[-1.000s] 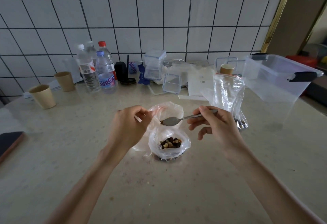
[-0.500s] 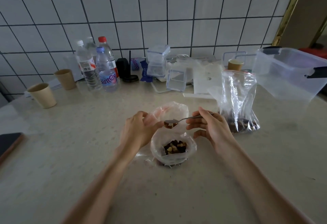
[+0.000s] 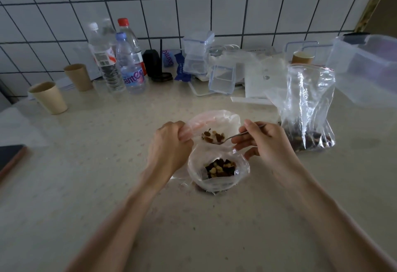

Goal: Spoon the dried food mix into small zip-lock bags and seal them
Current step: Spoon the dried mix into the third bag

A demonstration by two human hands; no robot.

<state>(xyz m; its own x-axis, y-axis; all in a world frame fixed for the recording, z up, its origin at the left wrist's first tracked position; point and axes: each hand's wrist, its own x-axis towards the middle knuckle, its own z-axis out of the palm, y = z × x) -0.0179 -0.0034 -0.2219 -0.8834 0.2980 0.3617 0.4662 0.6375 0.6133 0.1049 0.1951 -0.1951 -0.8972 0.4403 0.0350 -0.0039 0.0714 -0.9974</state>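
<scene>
Nearest me on the counter sits a small zip-lock bag, mouth open, with dark and pale dried mix in its bottom. Just beyond it my left hand curls its fingers round the rim of a second clear bag, holding it open; its fingertips are hidden under the plastic. My right hand pinches the handle of a metal spoon between thumb and forefinger, the bowl loaded with mix and sitting inside that held bag (whether it touches the plastic I cannot tell). Right of that stands a taller zip-lock bag, mix pooled at its base. Further back: paper cups, water bottles, small clear boxes, and a blurred clear tub cut off at the right edge.
</scene>
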